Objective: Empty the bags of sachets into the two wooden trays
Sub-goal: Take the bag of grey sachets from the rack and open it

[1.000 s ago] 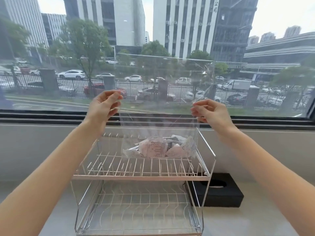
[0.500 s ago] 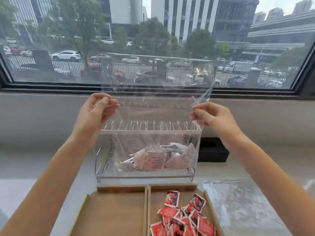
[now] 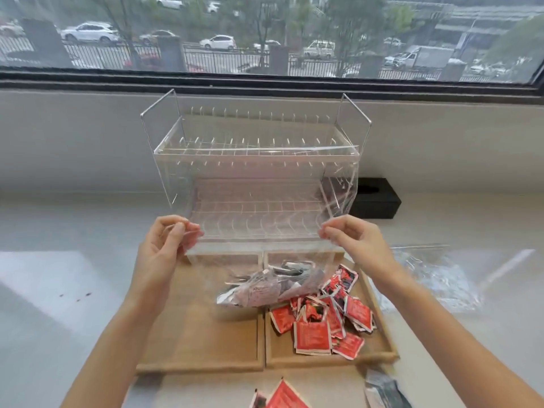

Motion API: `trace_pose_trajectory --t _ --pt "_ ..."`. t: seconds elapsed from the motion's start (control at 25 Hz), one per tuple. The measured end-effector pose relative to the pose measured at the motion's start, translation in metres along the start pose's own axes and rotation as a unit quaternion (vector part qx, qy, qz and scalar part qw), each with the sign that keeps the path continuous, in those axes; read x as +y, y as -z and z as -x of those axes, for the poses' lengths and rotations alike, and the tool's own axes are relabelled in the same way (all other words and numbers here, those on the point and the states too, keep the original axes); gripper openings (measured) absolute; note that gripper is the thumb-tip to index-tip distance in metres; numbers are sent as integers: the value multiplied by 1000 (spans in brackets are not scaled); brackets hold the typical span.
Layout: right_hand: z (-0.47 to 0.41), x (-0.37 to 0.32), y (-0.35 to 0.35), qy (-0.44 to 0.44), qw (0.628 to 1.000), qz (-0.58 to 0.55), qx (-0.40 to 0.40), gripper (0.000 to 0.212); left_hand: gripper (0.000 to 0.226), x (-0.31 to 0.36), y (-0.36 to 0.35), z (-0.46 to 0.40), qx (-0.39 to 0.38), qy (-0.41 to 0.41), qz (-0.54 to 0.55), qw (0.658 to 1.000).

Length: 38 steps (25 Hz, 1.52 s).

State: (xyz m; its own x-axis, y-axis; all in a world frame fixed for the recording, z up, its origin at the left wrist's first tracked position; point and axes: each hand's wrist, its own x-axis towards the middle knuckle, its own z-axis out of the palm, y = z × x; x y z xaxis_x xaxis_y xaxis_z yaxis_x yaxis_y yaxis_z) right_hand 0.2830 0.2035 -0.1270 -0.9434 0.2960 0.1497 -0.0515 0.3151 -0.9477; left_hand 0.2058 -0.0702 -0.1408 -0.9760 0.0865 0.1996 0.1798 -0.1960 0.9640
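Note:
My left hand [image 3: 166,248] and my right hand [image 3: 351,241] each pinch a side of a clear plastic bag [image 3: 265,201]. The bag hangs over the two wooden trays, and its top flap stands up in front of the wire rack. Pale pink and silver sachets [image 3: 259,288] bunch at the bag's bottom, just above the divider between the trays. The left wooden tray [image 3: 194,340] shows only bare wood below the bag. The right wooden tray [image 3: 379,348] holds a heap of red sachets [image 3: 321,322].
A two-tier wire rack [image 3: 253,136] stands behind the trays, a black box [image 3: 375,198] to its right. An empty clear bag [image 3: 432,278] lies right of the trays. Loose red sachets [image 3: 279,397] and a dark packet [image 3: 382,391] lie at the near edge. A window runs along the back.
Both hands have come down with the bag, so the sachets now hang just above the trays. The view has tilted downward, showing both trays and the counter in front.

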Motion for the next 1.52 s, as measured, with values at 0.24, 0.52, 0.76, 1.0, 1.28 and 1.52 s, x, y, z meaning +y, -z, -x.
trace_pose_trajectory --t 0.24,0.52,0.76,1.0,1.28,1.52 --pt "-9 -2 -35 -14 999 2 -39 12 21 0 18 3 38 24 -25 999" --pt "-16 -7 -20 -22 999 -24 -40 19 11 -5 8 6 35 -10 -83 996" --pt "-57 -83 -15 172 971 68 152 24 30 8 3 9 23 -46 -100 994" --pt "-82 -149 -71 162 919 278 -226 26 10 22 -7 19 -34 -88 -109 990" --pt "-71 -136 -98 1 796 276 -538 34 12 27 -8 23 -26 -119 -123 985" --pt "-67 -124 -86 4 814 208 -542 25 15 26 -12 23 -31 -128 -145 981"
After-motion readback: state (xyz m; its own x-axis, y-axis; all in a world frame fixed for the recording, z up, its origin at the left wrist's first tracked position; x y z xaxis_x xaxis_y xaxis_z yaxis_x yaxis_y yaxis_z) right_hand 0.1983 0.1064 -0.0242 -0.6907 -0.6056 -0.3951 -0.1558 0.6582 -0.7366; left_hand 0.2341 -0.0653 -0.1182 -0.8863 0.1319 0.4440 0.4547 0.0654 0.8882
